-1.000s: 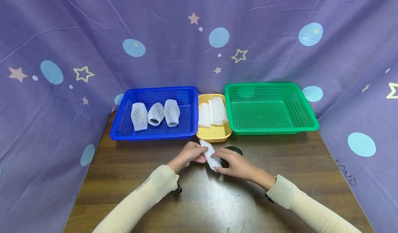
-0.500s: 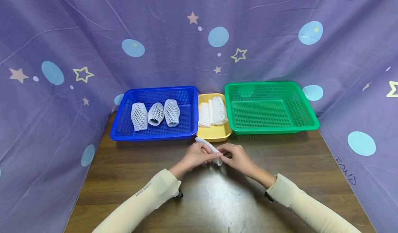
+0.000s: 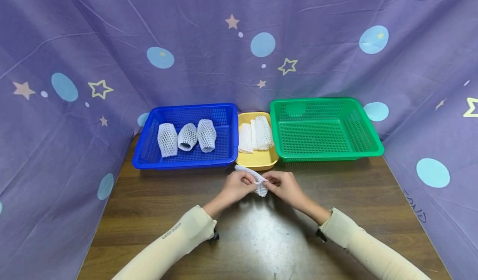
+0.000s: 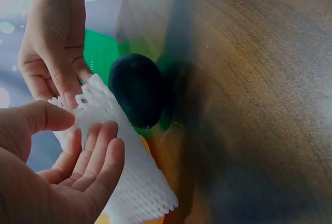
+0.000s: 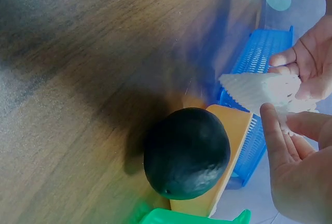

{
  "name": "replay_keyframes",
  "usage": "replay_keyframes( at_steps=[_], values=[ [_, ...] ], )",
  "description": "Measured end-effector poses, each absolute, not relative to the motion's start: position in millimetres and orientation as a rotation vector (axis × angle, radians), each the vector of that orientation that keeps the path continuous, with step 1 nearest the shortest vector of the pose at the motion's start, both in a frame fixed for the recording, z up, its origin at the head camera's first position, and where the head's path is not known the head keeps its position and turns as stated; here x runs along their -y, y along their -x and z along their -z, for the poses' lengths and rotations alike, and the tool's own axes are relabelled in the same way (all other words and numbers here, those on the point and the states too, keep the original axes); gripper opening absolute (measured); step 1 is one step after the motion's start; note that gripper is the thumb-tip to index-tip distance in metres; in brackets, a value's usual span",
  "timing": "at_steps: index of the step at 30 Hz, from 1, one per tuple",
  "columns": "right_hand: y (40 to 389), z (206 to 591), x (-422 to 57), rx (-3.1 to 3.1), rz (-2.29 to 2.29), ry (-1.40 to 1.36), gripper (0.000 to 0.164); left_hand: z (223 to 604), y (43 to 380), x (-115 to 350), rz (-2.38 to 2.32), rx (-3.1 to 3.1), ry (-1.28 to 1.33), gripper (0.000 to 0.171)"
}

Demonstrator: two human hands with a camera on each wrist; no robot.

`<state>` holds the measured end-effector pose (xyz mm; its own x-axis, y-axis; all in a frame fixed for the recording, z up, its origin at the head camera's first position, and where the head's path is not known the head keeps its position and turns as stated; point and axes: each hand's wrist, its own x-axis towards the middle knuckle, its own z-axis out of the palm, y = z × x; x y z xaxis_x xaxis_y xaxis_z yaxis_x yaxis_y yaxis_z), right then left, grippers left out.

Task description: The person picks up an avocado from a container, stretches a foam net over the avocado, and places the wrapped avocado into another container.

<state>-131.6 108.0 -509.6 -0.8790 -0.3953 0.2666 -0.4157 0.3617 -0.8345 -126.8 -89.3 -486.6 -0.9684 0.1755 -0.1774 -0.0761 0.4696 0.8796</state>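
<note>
Between both hands is a white foam net sleeve (image 3: 260, 188), flattened and slanting. My left hand (image 3: 238, 185) pinches its near edge between thumb and fingers. Facing it, my right hand (image 3: 285, 186) pinches the same end from the other side; both hands' fingertips meet at the sleeve's mouth. A dark, smooth, oval fruit (image 5: 187, 153) lies on the table beside the sleeve; its kind is unclear. It shows as a dark oval fruit (image 4: 136, 90) in the left wrist view too, and the right hand hides it in the head view.
A blue basket (image 3: 183, 164) at the back left holds three sleeved items (image 3: 167, 140). Beside it, a yellow tray (image 3: 255, 161) holds several flat foam net sleeves (image 3: 263, 132). A green basket (image 3: 325, 157) stands at the back right, and a purple curtain (image 3: 209, 81) rises behind.
The right hand has shifted from the sleeve's side to its near end, and the left hand has come to meet it there. The sleeve has turned; the dark fruit became hidden in the head view.
</note>
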Motion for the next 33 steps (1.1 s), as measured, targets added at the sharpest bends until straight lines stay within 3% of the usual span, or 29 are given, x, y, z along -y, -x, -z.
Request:
replay_keyframes(
  at_steps=[18, 33],
  values=[
    [136, 503, -123, 2.653, -1.524, -0.679, 0.009, 478, 138, 111, -1.680, -2.177, 0.072, 0.006],
    [136, 504, -120, 2.644, -1.640, -0.713, 0.024, 483, 138, 100, -1.689, -2.094, 0.003, 0.008]
  ],
)
